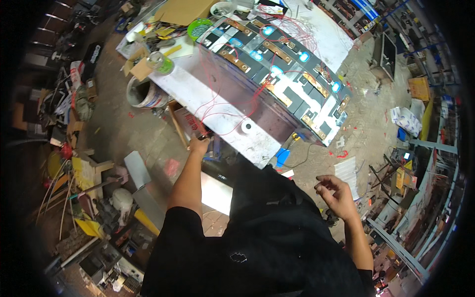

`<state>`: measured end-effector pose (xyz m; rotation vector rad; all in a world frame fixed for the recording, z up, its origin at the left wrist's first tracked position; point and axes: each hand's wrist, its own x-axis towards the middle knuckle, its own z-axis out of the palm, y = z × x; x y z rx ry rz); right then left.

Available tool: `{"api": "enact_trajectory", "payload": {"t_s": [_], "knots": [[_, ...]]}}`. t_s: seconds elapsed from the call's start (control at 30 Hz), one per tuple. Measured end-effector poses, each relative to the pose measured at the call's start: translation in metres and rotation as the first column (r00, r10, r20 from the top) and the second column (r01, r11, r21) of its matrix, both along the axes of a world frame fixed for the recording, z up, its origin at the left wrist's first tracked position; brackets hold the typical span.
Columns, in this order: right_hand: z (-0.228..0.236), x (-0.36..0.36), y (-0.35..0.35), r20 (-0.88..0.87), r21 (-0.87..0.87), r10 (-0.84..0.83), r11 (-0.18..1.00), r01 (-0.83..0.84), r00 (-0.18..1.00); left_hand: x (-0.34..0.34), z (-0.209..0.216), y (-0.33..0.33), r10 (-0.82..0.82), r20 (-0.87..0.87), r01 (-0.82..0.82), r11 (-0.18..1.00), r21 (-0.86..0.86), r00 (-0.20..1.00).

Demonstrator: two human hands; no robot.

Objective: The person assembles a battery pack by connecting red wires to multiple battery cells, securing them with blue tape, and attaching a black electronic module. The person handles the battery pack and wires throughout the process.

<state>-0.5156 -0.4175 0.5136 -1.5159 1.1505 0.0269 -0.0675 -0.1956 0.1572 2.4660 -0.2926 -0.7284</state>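
- A long white table (225,116) slants from the top to the middle of the frame.
- A big battery pack (297,89) with copper strips sits on it, upper right of middle.
- The right hand (337,196), lower right, is up in the air, empty, fingers loosely bent.
- The left hand (199,145), left of middle, has curled fingers by the table edge; I can't tell what it grips.
- Thin red wires (257,94) loop from the pack towards it.
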Motion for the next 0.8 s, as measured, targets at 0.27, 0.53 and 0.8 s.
{"api": "enact_trajectory", "payload": {"t_s": [0.27,0.53,0.8], "knots": [[-0.003,0.006,0.007,-0.076,-0.047,0.05,0.997,-0.054,0.996,0.011,-0.047,-0.007,-0.024,-0.174,0.012,0.997,-0.072,0.984],[0.021,0.042,0.001,0.022,-0.112,-0.002,0.994,0.004,1.0,0.039,0.109,0.077,0.096,-0.137,-0.142,0.913,-0.383,0.986],[0.072,0.125,-0.023,0.212,-0.262,0.158,0.96,-0.1,0.964,0.126,0.46,0.041,0.089,0.25,0.076,0.81,-0.581,0.964]]}}
